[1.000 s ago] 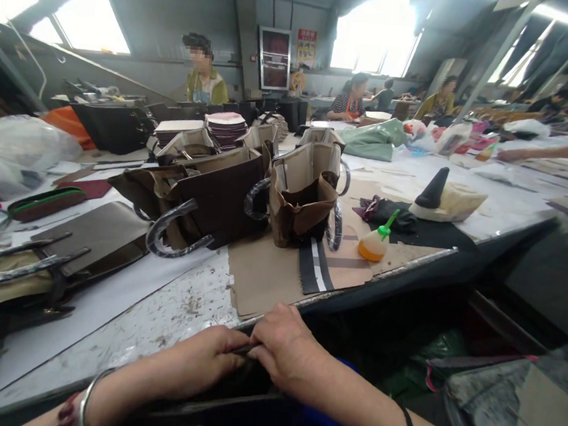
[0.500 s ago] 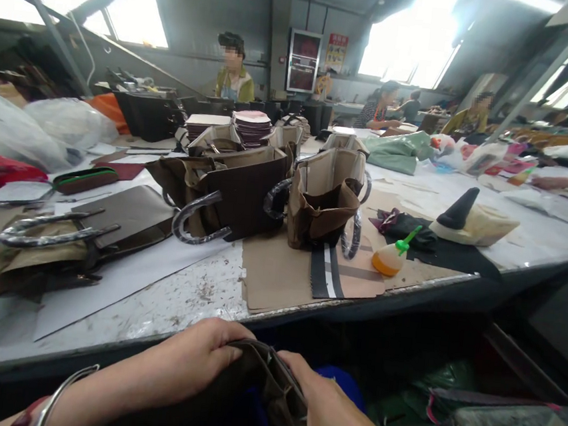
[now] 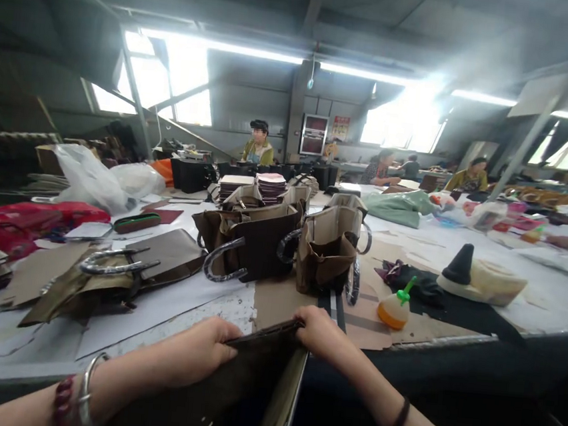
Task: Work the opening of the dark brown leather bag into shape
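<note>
A dark brown bag [image 3: 254, 364] hangs between my two hands at the table's near edge, its lower part in shadow. My left hand [image 3: 200, 349] is closed on the top edge at the left, thumb uppermost. At the far corner of that edge my right hand [image 3: 315, 330] pinches the material. The bag's lighter lining [image 3: 282, 397] shows on its right side. Just beyond my hands stand an open brown handbag [image 3: 328, 247] and a dark brown handbag [image 3: 266, 241] with plastic-wrapped handles.
A flat, unfinished bag [image 3: 90, 288] lies at left on paper sheets. To the right are a glue bottle [image 3: 395, 309] with a green nozzle, dark cloth scraps [image 3: 415, 286] and a black-and-cream block [image 3: 483, 279]. Stacked panels [image 3: 270, 188] and seated people are farther back.
The view has tilted up and drawn back. My hands have raised the bag higher, and my right hand has moved from its side to the upper corner.
</note>
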`<state>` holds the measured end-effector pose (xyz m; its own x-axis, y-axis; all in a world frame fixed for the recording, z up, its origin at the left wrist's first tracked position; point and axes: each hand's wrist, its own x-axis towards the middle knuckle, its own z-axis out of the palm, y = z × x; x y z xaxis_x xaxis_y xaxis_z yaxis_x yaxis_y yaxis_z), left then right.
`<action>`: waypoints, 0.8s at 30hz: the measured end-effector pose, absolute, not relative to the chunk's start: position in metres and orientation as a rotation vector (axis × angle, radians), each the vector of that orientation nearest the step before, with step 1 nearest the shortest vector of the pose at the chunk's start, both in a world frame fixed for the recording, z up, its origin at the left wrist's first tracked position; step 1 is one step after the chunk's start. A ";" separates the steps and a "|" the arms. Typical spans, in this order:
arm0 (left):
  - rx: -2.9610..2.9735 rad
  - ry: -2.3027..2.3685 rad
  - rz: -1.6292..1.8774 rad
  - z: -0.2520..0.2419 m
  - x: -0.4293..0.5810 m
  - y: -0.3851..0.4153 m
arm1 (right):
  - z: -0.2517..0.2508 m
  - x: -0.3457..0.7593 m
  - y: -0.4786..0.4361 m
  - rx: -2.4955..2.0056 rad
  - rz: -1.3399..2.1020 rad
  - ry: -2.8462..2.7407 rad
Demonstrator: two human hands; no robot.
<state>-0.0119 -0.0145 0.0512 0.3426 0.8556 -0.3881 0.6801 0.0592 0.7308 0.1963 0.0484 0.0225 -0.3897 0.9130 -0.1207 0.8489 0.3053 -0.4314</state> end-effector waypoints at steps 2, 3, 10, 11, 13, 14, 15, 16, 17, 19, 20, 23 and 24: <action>1.578 1.345 0.276 0.047 -0.008 -0.008 | 0.027 0.195 0.059 -1.712 0.669 -2.405; 1.530 1.325 0.288 0.045 -0.006 -0.006 | 0.029 0.195 0.062 -1.755 0.685 -2.398; 1.222 1.257 0.371 0.044 0.011 -0.005 | 0.034 0.193 0.053 -1.893 0.601 -2.325; 1.205 1.236 0.373 0.044 0.009 -0.005 | 0.035 0.196 0.049 -1.863 0.580 -2.327; 1.212 1.205 0.356 0.045 0.005 -0.004 | 0.036 0.206 0.042 -1.782 0.568 -2.351; 1.232 1.201 0.341 0.045 0.002 -0.003 | 0.036 0.213 0.039 -1.733 0.582 -2.376; 1.261 1.201 0.324 0.044 0.000 -0.002 | 0.035 0.220 0.037 -1.682 0.612 -2.406; 1.296 1.203 0.304 0.043 -0.001 -0.001 | 0.033 0.226 0.035 -1.631 0.654 -2.439; 1.327 1.204 0.280 0.040 -0.001 0.001 | 0.029 0.232 0.033 -1.588 0.696 -2.469; 1.362 1.197 0.215 0.031 0.001 0.004 | 0.015 0.238 0.030 -1.570 0.755 -2.504; 1.366 1.188 0.179 0.024 0.002 0.005 | 0.007 0.239 0.028 -1.589 0.755 -2.507; 1.353 1.174 0.111 0.004 0.007 0.011 | -0.019 0.236 0.024 -1.600 0.612 -2.529; 1.348 1.172 0.104 -0.002 0.008 0.014 | -0.025 0.234 0.024 -1.555 0.543 -2.551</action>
<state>0.0084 0.0136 -0.0021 0.4738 0.6570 -0.5865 0.5438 0.3056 0.7816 0.2343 0.0240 -0.0253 -0.4717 0.8767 -0.0944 0.8392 0.4135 -0.3532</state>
